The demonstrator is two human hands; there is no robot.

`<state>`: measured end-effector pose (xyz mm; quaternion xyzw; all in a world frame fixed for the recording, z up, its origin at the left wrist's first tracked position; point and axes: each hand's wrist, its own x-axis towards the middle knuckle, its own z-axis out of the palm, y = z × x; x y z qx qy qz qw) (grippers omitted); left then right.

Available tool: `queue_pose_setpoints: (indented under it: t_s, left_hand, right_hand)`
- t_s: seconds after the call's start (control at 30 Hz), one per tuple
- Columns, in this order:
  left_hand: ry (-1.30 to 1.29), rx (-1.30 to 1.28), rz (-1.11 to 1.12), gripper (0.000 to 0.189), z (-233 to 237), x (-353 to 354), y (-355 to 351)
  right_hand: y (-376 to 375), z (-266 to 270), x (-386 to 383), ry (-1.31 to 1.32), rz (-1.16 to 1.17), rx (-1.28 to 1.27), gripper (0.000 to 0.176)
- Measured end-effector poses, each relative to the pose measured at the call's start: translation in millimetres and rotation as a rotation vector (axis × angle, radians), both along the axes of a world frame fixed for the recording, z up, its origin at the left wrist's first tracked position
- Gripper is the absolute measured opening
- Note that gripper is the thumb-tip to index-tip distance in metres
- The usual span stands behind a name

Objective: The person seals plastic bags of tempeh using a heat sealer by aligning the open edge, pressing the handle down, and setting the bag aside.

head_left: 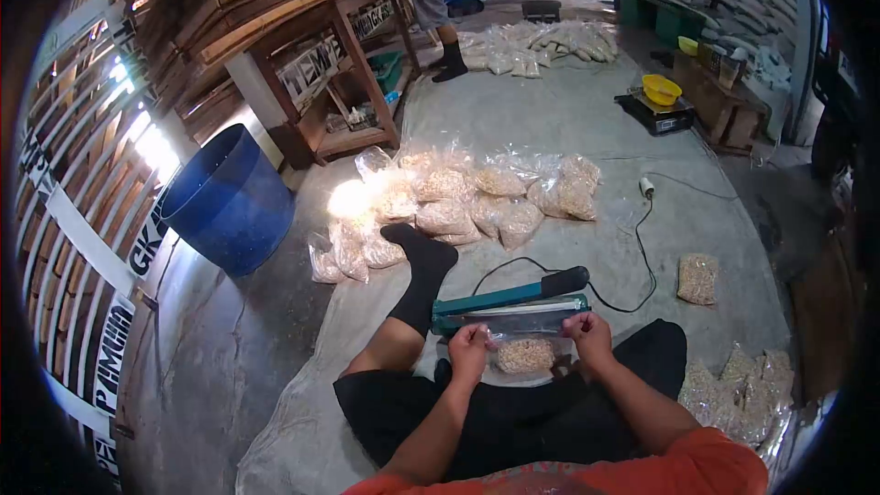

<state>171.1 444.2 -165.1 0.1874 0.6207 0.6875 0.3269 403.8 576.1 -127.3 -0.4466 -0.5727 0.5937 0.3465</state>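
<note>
Between my hands lies a clear plastic bag (525, 357) partly filled with pale beans or grain, its mouth toward the sealer. My left hand (468, 348) pinches the left corner of the bag's mouth. The right corner is pinched by my right hand (588, 334). Just beyond the bag, in front of my crossed legs, sits a green impulse bag sealer (509, 312). Its arm is raised, with a black handle (565, 281) at the right end.
Filled bags (446, 185) lie in rows ahead, more (738, 394) at my right. One sealed bag (698, 279) lies apart. A blue tub (231, 200) stands left. A yellow bowl (661, 89) rests on a scale (654, 113). A power cord (649, 257) crosses the mat. A person (429, 0) stands behind.
</note>
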Motion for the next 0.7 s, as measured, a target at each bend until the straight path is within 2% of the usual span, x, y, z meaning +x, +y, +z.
queue_pose_setpoints:
  t_s: [0.13,0.2,0.33,0.4,0.5,0.6,0.7]
  left_hand:
    - [0.017,-0.011,-0.003,0.019,15.5,4.9,-6.7]
    - [0.104,-0.096,-0.075,0.021,10.8,-1.5,-2.7]
    - [0.009,-0.048,-0.079,0.021,4.1,-1.6,3.1]
    - [-0.092,-0.002,-0.051,0.021,3.6,-4.5,2.5]
    - [-0.034,-0.055,-0.076,0.021,6.5,-5.9,2.2]
    - [-0.017,-0.02,-0.068,0.023,-5.6,-3.5,4.5]
    - [0.005,0.005,-0.074,0.022,10.9,2.0,4.7]
  right_hand:
    - [-1.1,-6.3,1.3,0.076,-0.01,-0.042,0.008]
    - [2.8,-15.6,-1.4,0.079,-0.006,-0.08,0.021]
    - [10.5,-23.1,-0.3,0.005,0.047,-0.113,0.011]
    - [7.8,-19.3,-1.7,0.081,0.079,-0.12,0.014]
    - [0.2,-39.5,-3.5,0.21,0.015,-0.121,0.015]
    - [-7.7,-12.0,-4.9,0.112,0.004,-0.062,0.016]
    - [-1.4,-17.8,-3.2,0.062,0.025,-0.061,0.017]
